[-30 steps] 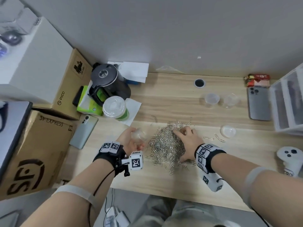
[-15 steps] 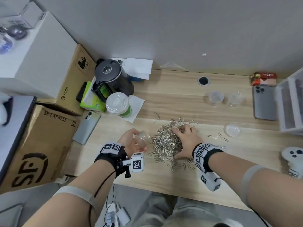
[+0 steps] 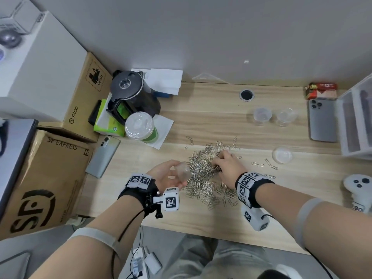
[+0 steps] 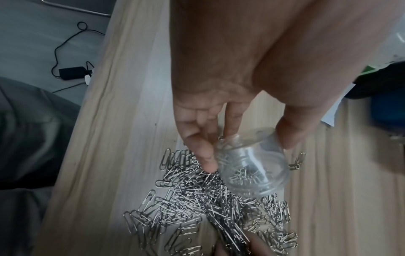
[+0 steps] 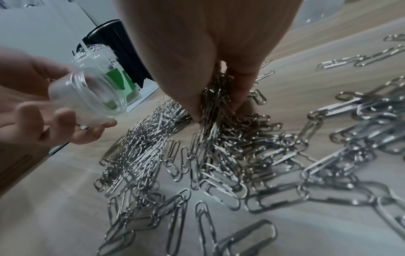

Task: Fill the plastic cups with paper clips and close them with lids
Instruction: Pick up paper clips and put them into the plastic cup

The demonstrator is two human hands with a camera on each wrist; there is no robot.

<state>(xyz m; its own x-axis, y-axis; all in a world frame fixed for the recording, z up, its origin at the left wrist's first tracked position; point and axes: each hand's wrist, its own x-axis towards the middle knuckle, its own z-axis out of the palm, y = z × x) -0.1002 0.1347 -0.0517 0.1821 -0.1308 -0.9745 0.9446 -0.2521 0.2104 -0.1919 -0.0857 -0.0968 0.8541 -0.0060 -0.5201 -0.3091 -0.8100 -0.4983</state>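
A heap of silver paper clips lies mid-desk. My left hand holds a small clear plastic cup on its side at the heap's left edge, mouth toward the clips. My right hand sits on the heap, fingers curled round a bunch of clips. Two more clear cups stand at the back right. A clear lid lies right of the heap.
A lidded drink cup, a black kettle and cardboard boxes crowd the left. Phones, a white drawer unit and a white controller sit at the sides. A few stray clips lie right of the heap.
My left hand has tipped the cup toward the heap. My right hand's fingers have drawn clips together and closed on them.
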